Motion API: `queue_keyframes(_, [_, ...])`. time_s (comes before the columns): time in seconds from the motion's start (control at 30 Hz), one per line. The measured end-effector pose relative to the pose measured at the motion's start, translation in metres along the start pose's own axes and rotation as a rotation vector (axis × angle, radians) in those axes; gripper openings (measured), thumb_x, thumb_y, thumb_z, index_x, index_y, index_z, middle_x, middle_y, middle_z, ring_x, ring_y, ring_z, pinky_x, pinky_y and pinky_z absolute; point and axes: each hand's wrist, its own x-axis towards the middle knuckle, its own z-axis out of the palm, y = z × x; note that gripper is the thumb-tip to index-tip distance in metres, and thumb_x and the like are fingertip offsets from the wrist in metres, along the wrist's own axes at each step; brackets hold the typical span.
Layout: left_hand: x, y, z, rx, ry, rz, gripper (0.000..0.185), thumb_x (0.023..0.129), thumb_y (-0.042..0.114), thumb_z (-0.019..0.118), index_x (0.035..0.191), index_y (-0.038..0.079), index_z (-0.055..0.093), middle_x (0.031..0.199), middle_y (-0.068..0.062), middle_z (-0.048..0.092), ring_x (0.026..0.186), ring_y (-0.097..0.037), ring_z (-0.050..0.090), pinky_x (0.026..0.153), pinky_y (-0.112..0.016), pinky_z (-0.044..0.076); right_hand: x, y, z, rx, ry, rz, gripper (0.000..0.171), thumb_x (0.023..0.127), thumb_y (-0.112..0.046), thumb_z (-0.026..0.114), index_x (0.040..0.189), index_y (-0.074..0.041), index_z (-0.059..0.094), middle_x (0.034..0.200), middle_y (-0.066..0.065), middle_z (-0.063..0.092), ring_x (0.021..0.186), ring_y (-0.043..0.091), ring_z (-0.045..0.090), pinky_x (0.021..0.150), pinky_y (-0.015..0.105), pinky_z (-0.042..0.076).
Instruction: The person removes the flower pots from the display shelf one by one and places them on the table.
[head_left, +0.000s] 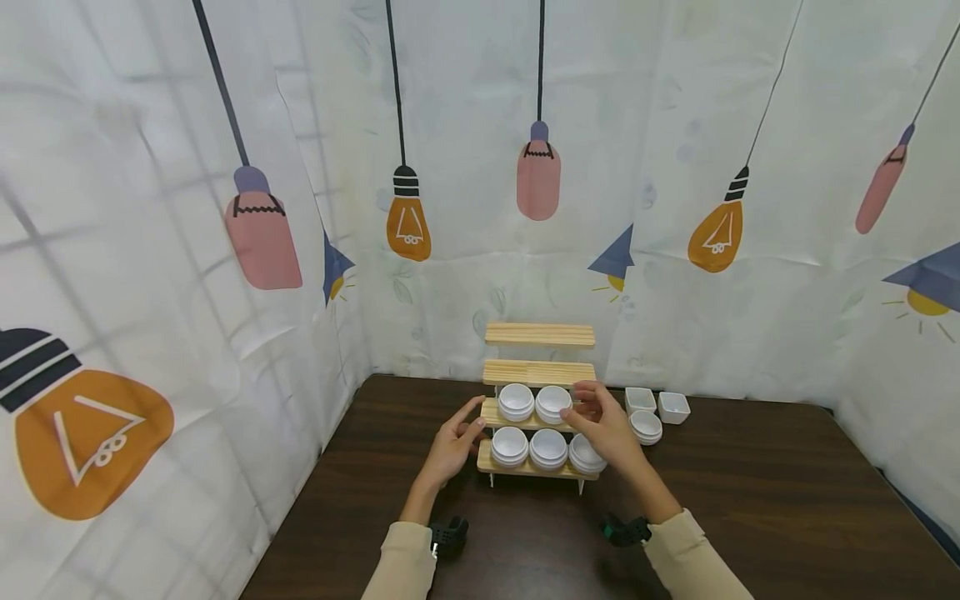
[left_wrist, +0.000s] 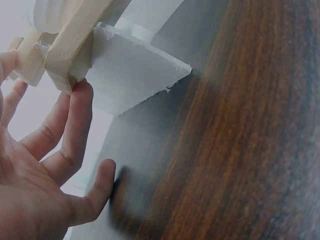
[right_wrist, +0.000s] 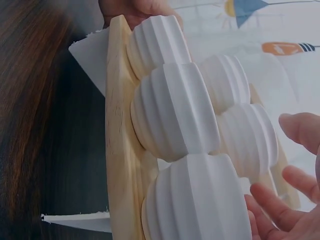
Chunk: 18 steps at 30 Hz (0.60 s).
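Observation:
A tiered wooden rack (head_left: 540, 335) stands on the table, with white ribbed bowls on its two lower tiers. Three bowls (head_left: 548, 448) line the lowest tier; two more (head_left: 516, 402) sit one tier higher. At the rack's left end is my left hand (head_left: 447, 450); in the left wrist view its fingertips touch the end of a wooden slat (left_wrist: 75, 55). My right hand (head_left: 613, 429) is beside the right bowl (head_left: 552, 403) of the second tier. The right wrist view shows its fingers (right_wrist: 272, 200) spread and slightly bent near that bowl, gripping nothing.
To the right of the rack stand two square white dishes (head_left: 640, 398) and a round white bowl (head_left: 646, 427). The dark wooden table (head_left: 750, 492) extends to the right. Behind and on the left hangs a white curtain (head_left: 465, 292) printed with lamps. The two upper tiers hold nothing.

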Motion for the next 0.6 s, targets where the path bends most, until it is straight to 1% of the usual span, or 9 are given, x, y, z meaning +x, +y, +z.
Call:
queue_keyframes(0.13, [0.000,0.001,0.001,0.002,0.008,0.004,0.048,0.105,0.014,0.057,0.153,0.012,0.049,0.098,-0.036,0.070,0.097,-0.052,0.068,0.077,-0.050,0.061,0.003,0.002,0.005,-0.042,0.005,0.009,0.055,0.092,-0.025,0.078,0.139,-0.012,0.054,0.133,0.017,0.064,0.113,0.031,0.066,0.099,0.044,0.054])
queue_keyframes(0.27, [-0.001,0.001,0.001,0.003,0.010,0.004,0.048,0.105,0.013,0.057,0.153,0.010,0.048,0.099,-0.038,0.069,0.099,-0.054,0.066,0.078,-0.052,0.061,0.004,0.003,0.008,-0.060,-0.003,0.013,0.054,0.091,-0.027,0.079,0.138,-0.015,0.055,0.132,0.016,0.065,0.112,0.031,0.067,0.099,0.048,0.055])
queue_keyframes(0.4, [0.000,0.001,0.001,0.005,0.008,0.006,0.048,0.105,0.012,0.057,0.153,0.008,0.048,0.099,-0.039,0.068,0.098,-0.055,0.066,0.078,-0.053,0.061,0.005,0.002,0.010,-0.067,-0.003,-0.001,0.054,0.090,-0.026,0.080,0.137,-0.013,0.057,0.129,0.016,0.066,0.110,0.030,0.067,0.097,0.046,0.055])
queue_keyframes(0.5, [0.000,0.000,0.001,0.005,0.011,0.005,0.048,0.105,0.013,0.057,0.152,0.010,0.049,0.098,-0.038,0.069,0.097,-0.053,0.067,0.078,-0.054,0.060,0.006,0.001,0.011,-0.082,0.003,-0.012,0.055,0.090,-0.027,0.080,0.137,-0.012,0.057,0.128,0.016,0.067,0.108,0.028,0.067,0.094,0.042,0.055])
queue_keyframes(0.6, [0.000,0.000,0.002,0.006,0.014,0.006,0.047,0.105,0.013,0.057,0.152,0.012,0.050,0.098,-0.037,0.070,0.096,-0.052,0.068,0.079,-0.054,0.060,0.007,0.000,0.013,-0.096,0.004,-0.004,0.057,0.089,-0.028,0.081,0.138,-0.012,0.057,0.127,0.015,0.067,0.108,0.027,0.066,0.094,0.040,0.055])
